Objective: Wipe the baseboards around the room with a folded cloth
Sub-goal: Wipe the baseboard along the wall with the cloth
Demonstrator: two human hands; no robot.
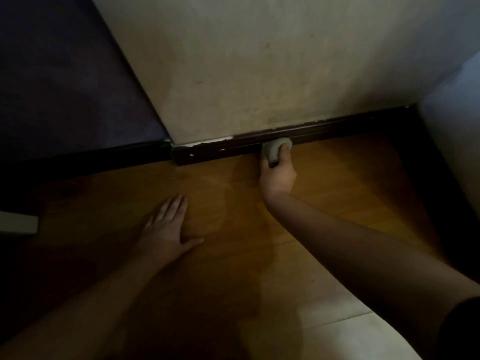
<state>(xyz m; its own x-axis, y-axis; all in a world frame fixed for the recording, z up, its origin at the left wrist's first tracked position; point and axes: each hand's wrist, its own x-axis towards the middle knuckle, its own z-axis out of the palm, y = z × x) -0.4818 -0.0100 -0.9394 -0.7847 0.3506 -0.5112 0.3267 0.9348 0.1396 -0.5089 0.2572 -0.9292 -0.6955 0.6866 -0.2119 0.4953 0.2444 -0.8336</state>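
so you're down low facing a pale wall [259, 74] with a dark baseboard [337, 126] running along its foot, sloping up toward the right where it ends in a corner against a bluish wall [457, 120]. on the left the pale wall stops at an outer edge, and a darker purple wall [65, 74] sits further back with its own dark trim. the baseboard's left end has chipped white spots along the top. wood floor [337, 190] between your arms is bare, and a strip of it stays free between your right hand and the corner. a small pale block [18, 223] sits at the left edge, can't tell what it is.

your right hand [278, 175] is curled round the folded cloth [275, 149], a grey-green wad, thumb and fingers wrapped on either side, and the cloth is pushed right against the face of the baseboard roughly midway along it. your left hand [166, 229] is flat on the floor, fingers straight and together, thumb spread out to the side, holding nothing, well apart from the baseboard.
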